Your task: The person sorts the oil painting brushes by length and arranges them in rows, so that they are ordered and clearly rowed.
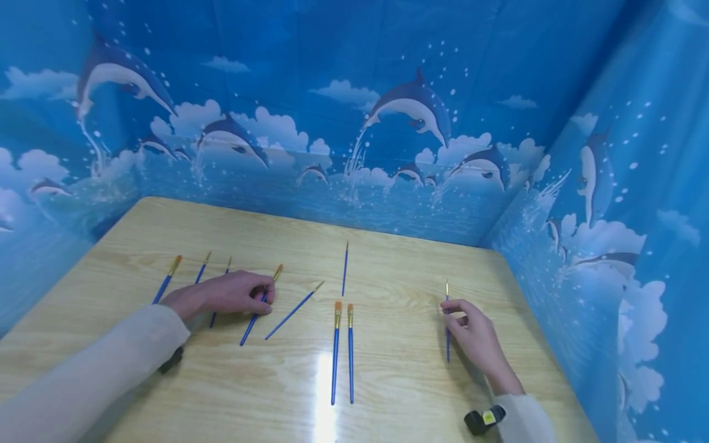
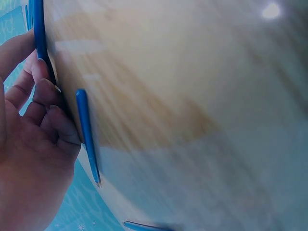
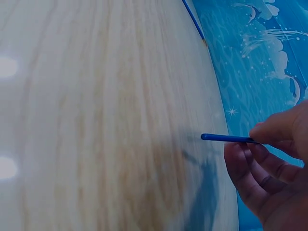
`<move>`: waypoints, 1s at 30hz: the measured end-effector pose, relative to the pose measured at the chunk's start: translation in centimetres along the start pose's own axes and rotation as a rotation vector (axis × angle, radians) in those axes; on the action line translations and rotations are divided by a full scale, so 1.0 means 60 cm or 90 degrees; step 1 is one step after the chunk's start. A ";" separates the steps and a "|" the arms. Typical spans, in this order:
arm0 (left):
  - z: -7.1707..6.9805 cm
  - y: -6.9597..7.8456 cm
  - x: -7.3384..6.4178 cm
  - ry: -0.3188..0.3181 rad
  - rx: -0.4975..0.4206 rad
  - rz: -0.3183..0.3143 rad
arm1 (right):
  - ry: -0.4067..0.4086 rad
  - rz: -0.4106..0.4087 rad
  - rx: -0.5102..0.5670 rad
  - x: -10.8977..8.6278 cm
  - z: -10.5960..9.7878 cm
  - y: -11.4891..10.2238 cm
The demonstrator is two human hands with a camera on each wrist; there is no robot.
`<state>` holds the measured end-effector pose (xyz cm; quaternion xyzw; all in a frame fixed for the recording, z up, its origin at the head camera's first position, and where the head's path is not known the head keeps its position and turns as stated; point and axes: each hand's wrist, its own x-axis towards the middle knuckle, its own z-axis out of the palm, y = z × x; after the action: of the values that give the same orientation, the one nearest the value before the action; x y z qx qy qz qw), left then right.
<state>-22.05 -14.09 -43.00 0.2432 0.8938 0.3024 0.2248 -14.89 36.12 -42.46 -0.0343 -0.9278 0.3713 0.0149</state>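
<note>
My left hand (image 1: 235, 292) pinches the blue handle of a paintbrush (image 1: 248, 331) at the table's left side. Its golden-brown bristles point away from me, past the fingers. In the left wrist view, that handle (image 2: 40, 33) stands between thumb and fingers. On the right, my right hand (image 1: 473, 335) holds a thin paintbrush (image 1: 448, 351) between thumb and fingertips, bristles toward the back. The right wrist view shows its handle end (image 3: 216, 137) sticking out of the grip, with a shadow on the wood below. A slanting thin paintbrush (image 1: 293, 312) lies just right of my left hand.
Two flat paintbrushes (image 1: 335, 357) lie side by side at the table's middle, with a thin one (image 1: 345, 271) behind them. Several more, including a wide one (image 1: 164, 286), lie around my left forearm. Dolphin-printed blue curtains (image 1: 354, 123) enclose the wooden table (image 1: 399, 381).
</note>
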 end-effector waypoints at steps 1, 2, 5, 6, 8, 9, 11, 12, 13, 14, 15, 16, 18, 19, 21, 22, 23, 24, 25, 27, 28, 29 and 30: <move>0.000 0.000 0.001 -0.001 -0.001 0.000 | -0.002 -0.004 0.001 0.002 0.001 -0.002; 0.000 0.000 0.001 -0.002 -0.001 0.002 | -0.004 -0.008 0.002 0.003 0.003 -0.006; -0.001 -0.001 0.000 -0.003 -0.001 0.000 | -0.006 -0.022 0.003 0.008 0.008 -0.014; -0.002 -0.002 0.000 -0.003 -0.001 -0.002 | -0.007 -0.025 0.006 0.009 0.010 -0.018; -0.002 -0.002 0.000 -0.004 0.002 -0.002 | -0.010 -0.028 0.006 0.011 0.013 -0.023; -0.002 -0.002 0.001 -0.004 0.001 -0.004 | -0.010 -0.030 0.005 0.013 0.015 -0.025; -0.002 -0.001 0.001 -0.005 0.000 -0.006 | -0.010 -0.028 0.005 0.015 0.019 -0.029; -0.001 -0.001 0.001 -0.005 0.000 -0.008 | -0.012 -0.025 0.010 0.016 0.021 -0.031; -0.001 -0.001 0.001 -0.005 -0.001 -0.008 | -0.012 -0.022 0.014 0.018 0.023 -0.032; -0.001 -0.001 0.001 -0.006 -0.002 -0.009 | -0.011 -0.018 0.017 0.019 0.024 -0.034; -0.001 -0.001 0.001 -0.005 -0.002 -0.010 | -0.012 -0.013 0.022 0.020 0.026 -0.035; -0.001 -0.001 0.001 -0.005 -0.004 -0.013 | -0.014 -0.009 0.028 0.021 0.027 -0.037; 0.000 -0.001 0.001 -0.003 -0.002 -0.013 | -0.017 -0.002 0.033 0.024 0.030 -0.039; 0.000 -0.002 0.002 -0.002 -0.002 -0.012 | -0.018 0.001 0.033 0.024 0.031 -0.041; 0.000 -0.002 0.002 0.000 -0.001 -0.014 | -0.021 0.005 0.030 0.026 0.032 -0.044; 0.001 -0.003 0.003 0.000 -0.001 -0.015 | -0.022 0.006 0.028 0.027 0.033 -0.045; 0.000 -0.003 0.003 0.000 0.001 -0.013 | -0.023 0.010 0.028 0.028 0.034 -0.046; 0.001 -0.004 0.004 0.000 0.001 -0.014 | -0.026 0.011 0.028 0.029 0.034 -0.047; 0.001 -0.005 0.004 -0.001 0.000 -0.014 | -0.028 0.010 0.027 0.030 0.035 -0.048; 0.001 -0.007 0.005 -0.001 0.002 -0.011 | -0.032 0.006 0.026 0.032 0.035 -0.050; 0.001 -0.008 0.006 -0.001 0.003 -0.010 | -0.035 0.003 0.027 0.033 0.036 -0.051; 0.001 -0.008 0.006 -0.001 0.002 -0.008 | -0.038 0.000 0.028 0.034 0.037 -0.052; 0.001 -0.009 0.006 -0.001 0.002 -0.006 | -0.039 -0.004 0.028 0.034 0.037 -0.052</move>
<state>-22.45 -14.25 -43.50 0.2397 0.8954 0.2995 0.2262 -17.22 32.47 -41.92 -0.0196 -0.9195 0.3923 -0.0117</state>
